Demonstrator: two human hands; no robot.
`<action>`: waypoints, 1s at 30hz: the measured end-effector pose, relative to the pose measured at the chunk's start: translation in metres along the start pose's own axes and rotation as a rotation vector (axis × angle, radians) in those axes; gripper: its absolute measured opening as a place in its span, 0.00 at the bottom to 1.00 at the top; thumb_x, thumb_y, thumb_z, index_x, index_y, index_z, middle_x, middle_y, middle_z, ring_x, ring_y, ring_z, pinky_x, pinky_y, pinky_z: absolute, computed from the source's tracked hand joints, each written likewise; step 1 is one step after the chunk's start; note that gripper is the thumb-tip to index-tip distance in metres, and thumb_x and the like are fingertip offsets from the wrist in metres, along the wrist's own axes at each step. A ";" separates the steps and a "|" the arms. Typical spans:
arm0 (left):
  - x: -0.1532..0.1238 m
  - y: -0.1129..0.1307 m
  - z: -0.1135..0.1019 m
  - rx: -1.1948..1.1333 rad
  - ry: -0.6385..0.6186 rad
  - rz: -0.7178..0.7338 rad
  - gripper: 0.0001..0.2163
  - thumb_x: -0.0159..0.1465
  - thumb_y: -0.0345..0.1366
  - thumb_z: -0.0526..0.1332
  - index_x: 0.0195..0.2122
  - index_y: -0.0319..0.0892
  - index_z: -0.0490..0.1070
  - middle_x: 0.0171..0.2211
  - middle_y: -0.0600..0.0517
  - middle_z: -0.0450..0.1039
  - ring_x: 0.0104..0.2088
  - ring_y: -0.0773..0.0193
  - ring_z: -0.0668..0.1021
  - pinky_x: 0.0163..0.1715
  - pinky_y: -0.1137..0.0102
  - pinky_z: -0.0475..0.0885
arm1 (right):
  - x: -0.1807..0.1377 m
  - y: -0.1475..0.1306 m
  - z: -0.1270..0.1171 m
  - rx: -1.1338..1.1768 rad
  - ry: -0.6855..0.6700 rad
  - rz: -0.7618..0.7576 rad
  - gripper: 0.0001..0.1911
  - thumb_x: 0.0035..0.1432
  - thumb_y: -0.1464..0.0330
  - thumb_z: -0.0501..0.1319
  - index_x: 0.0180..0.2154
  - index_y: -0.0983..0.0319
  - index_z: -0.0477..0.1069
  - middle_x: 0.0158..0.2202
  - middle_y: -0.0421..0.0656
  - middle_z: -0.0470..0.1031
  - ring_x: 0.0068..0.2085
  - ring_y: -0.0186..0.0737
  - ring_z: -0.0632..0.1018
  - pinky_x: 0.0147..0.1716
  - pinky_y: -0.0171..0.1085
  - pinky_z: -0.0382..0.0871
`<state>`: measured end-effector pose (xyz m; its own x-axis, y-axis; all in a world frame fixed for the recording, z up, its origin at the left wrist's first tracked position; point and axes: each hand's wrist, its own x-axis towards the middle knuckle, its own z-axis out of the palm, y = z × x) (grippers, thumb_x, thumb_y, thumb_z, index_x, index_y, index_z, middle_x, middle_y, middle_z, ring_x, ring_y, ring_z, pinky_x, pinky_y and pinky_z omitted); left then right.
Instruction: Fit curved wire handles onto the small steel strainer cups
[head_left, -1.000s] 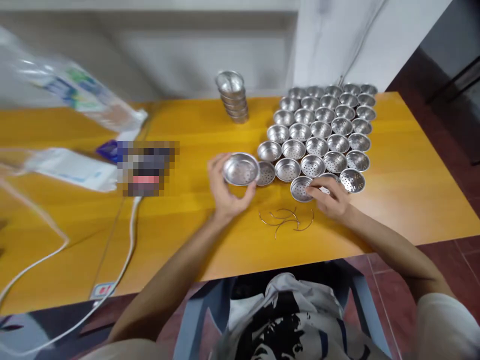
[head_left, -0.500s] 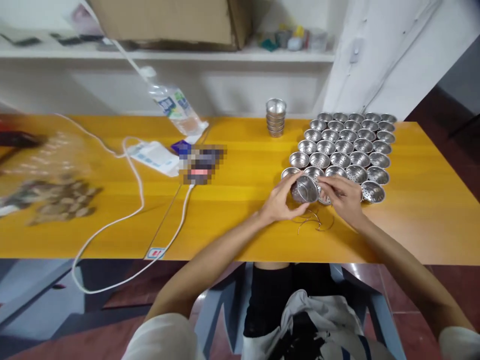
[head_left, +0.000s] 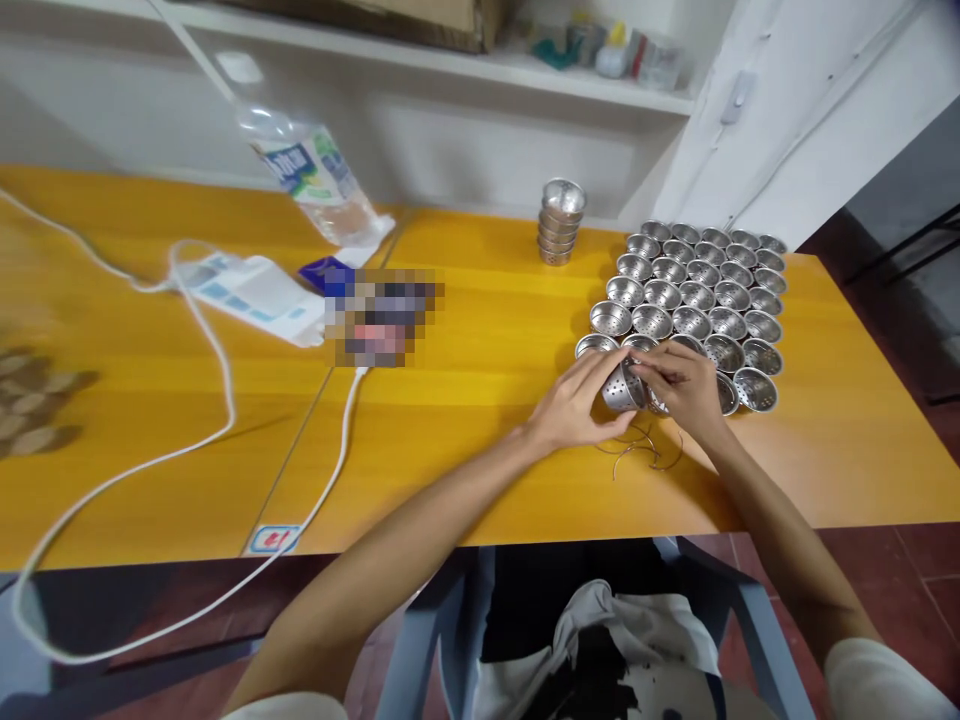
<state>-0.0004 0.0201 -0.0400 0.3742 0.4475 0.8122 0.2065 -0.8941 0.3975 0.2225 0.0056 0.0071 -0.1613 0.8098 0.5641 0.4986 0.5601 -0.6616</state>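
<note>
A small perforated metal cup (head_left: 622, 389) is held above the table's front half, tilted so its dotted side shows. My left hand (head_left: 576, 403) grips it from the left, thumb below and fingers over the top. At its rim, the thumb and fingertips of my right hand (head_left: 681, 385) are pinched together; whatever lies between them is too small to make out. Several thin curved wires (head_left: 646, 455) lie on the table just below both hands. Behind the hands stand rows of similar metal cups (head_left: 691, 322), openings up, the nearest ones partly covered by my fingers.
A stack of cups (head_left: 561, 222) stands near the wall. To the left are a tilted water bottle (head_left: 311, 175), a white packet (head_left: 255, 297), a blurred-out item (head_left: 386, 318) and a looping white cable (head_left: 225, 375). Brown pieces (head_left: 34, 405) lie at far left.
The cup has turned in my hands: its open mouth faced me before, now its perforated side does. Both hands stay close together at it. The camera view has shifted and tilted.
</note>
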 end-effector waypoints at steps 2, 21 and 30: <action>0.000 0.000 -0.001 0.000 -0.008 0.007 0.45 0.69 0.42 0.72 0.83 0.46 0.51 0.66 0.35 0.76 0.62 0.40 0.83 0.63 0.42 0.83 | 0.000 0.001 -0.001 -0.004 -0.006 0.041 0.08 0.69 0.64 0.72 0.46 0.53 0.91 0.36 0.42 0.83 0.32 0.38 0.78 0.32 0.39 0.72; 0.015 0.013 -0.004 0.045 -0.139 0.051 0.30 0.65 0.38 0.73 0.68 0.45 0.68 0.61 0.38 0.75 0.59 0.44 0.83 0.59 0.46 0.84 | -0.008 -0.001 -0.007 0.003 0.074 0.018 0.07 0.68 0.68 0.70 0.40 0.58 0.89 0.31 0.39 0.77 0.28 0.34 0.72 0.33 0.37 0.68; 0.014 0.023 0.006 0.066 -0.260 -0.036 0.20 0.62 0.31 0.69 0.55 0.43 0.70 0.59 0.39 0.71 0.59 0.43 0.78 0.61 0.44 0.82 | -0.010 -0.011 0.006 0.370 0.144 0.328 0.11 0.59 0.58 0.77 0.37 0.59 0.88 0.24 0.38 0.78 0.21 0.31 0.69 0.22 0.34 0.62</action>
<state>0.0152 0.0056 -0.0224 0.5831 0.4764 0.6581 0.2794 -0.8782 0.3882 0.2131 -0.0074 0.0061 0.0852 0.9358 0.3422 0.1640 0.3256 -0.9312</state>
